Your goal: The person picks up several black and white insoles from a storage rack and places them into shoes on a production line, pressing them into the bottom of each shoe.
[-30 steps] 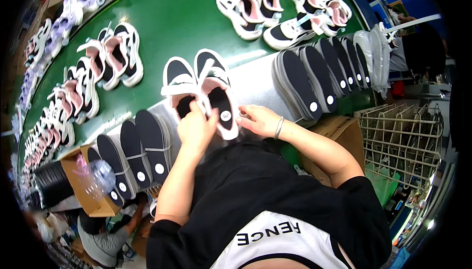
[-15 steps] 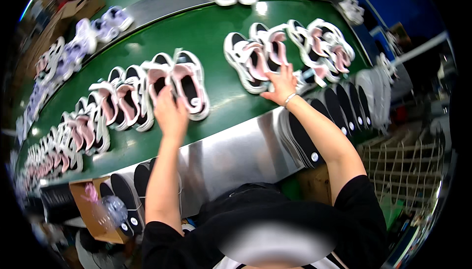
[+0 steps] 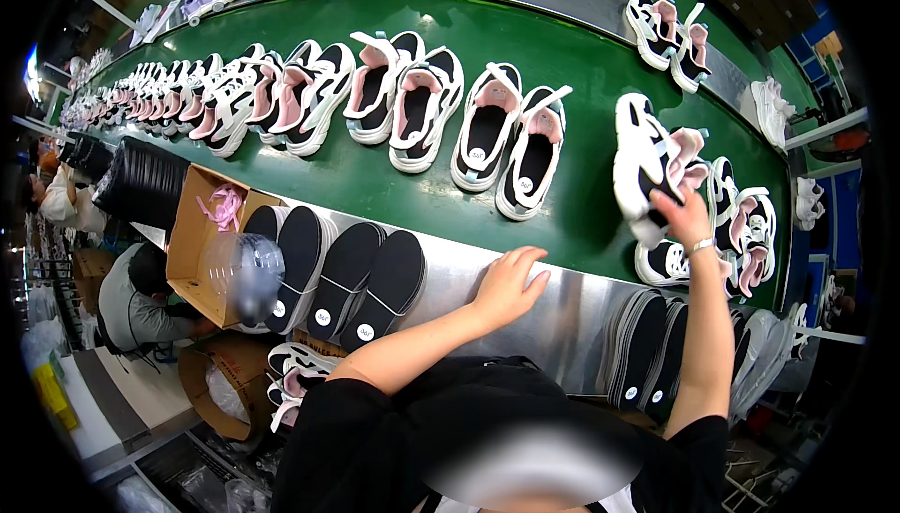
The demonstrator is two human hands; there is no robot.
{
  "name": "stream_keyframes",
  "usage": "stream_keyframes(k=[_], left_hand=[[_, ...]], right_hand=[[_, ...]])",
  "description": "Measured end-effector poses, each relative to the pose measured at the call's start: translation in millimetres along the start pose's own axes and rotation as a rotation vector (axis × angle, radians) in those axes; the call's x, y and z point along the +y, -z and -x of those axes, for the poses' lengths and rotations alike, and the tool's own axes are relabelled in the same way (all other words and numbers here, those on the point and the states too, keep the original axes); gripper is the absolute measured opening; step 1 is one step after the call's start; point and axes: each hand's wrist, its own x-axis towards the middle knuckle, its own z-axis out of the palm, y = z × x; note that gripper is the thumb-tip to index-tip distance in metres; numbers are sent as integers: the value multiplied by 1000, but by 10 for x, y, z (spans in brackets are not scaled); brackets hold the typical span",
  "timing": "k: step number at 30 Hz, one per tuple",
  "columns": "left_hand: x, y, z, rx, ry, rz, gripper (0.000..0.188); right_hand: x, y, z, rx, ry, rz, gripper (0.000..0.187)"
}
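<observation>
My right hand (image 3: 689, 218) grips the heel end of a white and black sneaker (image 3: 637, 162), which is tilted with its thick white sole toward the left. More pink lining shows just behind it, so I cannot tell whether a second shoe is held too. My left hand (image 3: 511, 288) is empty, its fingers stretched out over the metal ledge (image 3: 450, 316). Ahead of it, a pair of pink-lined sneakers (image 3: 486, 133) stands on the green belt (image 3: 581, 204), with black insoles inside. Other sneakers (image 3: 750, 223) lie just right of my right hand.
A long row of similar sneakers (image 3: 319, 91) runs off to the left. Black insoles (image 3: 394, 279) lie bundled on the ledge beside a cardboard box (image 3: 202, 241) with pink laces (image 3: 225, 206). More insole stacks (image 3: 637, 344) stand at the right. Another person (image 3: 141, 307) sits at far left.
The view has turned, shifting the scene. My left hand has left the sneaker pair and drawn back to the ledge. My right hand has gripped and raised a sneaker.
</observation>
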Motion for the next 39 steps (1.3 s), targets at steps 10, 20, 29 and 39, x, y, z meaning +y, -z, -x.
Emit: stream_keyframes(k=[10,20,29,39], left_hand=[[384,-148,379,-112,155,0,83],[-77,-60,643,-15,125,-40,51],[-197,-57,721,-136,221,-58,51],[-27,-32,757,-280,242,-272,48]], right_hand=[[-284,-967,2106,-213,244,381,38],[624,68,1326,280,306,367,13],[2279,491,223,193,27,636,21],[2086,413,-373,308,-591,323,36]])
